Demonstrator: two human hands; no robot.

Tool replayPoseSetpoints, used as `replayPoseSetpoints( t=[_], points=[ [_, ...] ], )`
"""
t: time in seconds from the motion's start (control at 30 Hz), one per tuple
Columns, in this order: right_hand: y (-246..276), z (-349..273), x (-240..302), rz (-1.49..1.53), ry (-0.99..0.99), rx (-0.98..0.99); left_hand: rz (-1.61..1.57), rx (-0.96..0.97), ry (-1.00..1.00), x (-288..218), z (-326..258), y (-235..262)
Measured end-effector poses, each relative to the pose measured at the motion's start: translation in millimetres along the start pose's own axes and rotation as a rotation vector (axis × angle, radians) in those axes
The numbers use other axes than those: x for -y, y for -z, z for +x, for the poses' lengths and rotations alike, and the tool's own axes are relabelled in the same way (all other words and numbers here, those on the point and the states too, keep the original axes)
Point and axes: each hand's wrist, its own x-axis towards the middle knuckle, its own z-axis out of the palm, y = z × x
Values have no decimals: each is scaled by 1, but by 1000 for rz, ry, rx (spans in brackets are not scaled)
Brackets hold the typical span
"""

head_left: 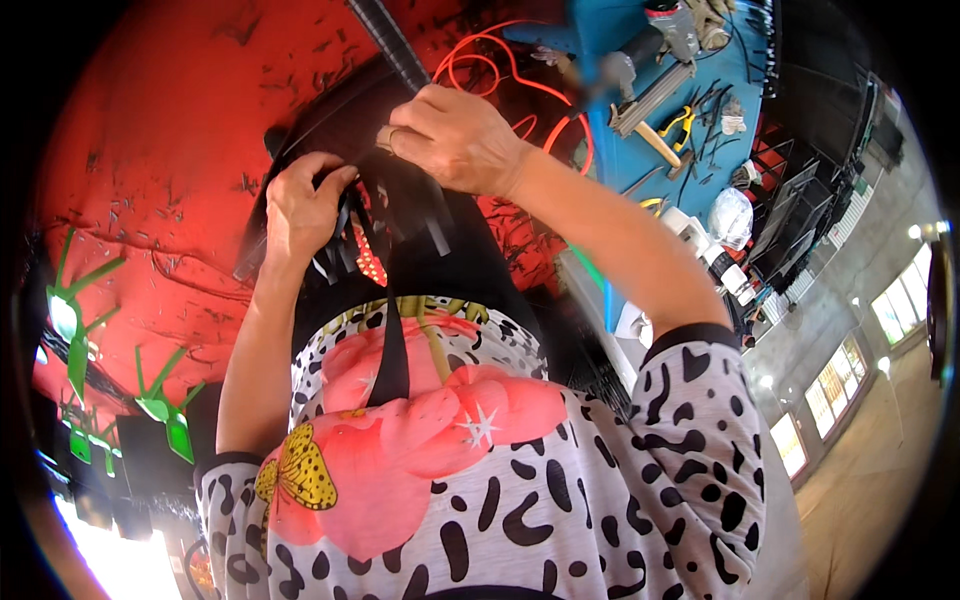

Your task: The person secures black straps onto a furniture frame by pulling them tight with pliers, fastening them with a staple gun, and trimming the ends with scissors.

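My right hand (455, 140) is closed, fingers curled in a pinch around a flat black strip (393, 345) that hangs down in front of my shirt. My left hand (305, 205) is bent with thumb and forefinger together at the edge of a dark woven-looking piece (345, 105); what it pinches is hard to make out. A black wrapped pole (388, 42) runs up and away from beside my right hand. Several loose dark strip ends (425, 220) dangle between my hands, blurred by motion.
Red sheeting (170, 130) strewn with black scraps spreads to the left. On a blue table (640, 165) at right lie yellow-handled pliers (682, 125), a wooden-handled hammer (657, 147) and a grey power tool (632, 58). An orange hose (520, 60) coils nearby. Green legs (165, 400) stand far left.
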Motion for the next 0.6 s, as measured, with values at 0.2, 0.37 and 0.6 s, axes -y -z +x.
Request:
replayPoseSetpoints(
  t=[0.2,0.37,0.6],
  points=[
    [48,-83,-51,9,-1243,-389,-31,-21,-23,9,-2,2],
    [54,-127,-143,-445,-1633,-364,-9,-39,6,13,-6,10],
    [43,-133,-223,226,-2006,-883,15,-38,-36,8,-8,13]
  ],
)
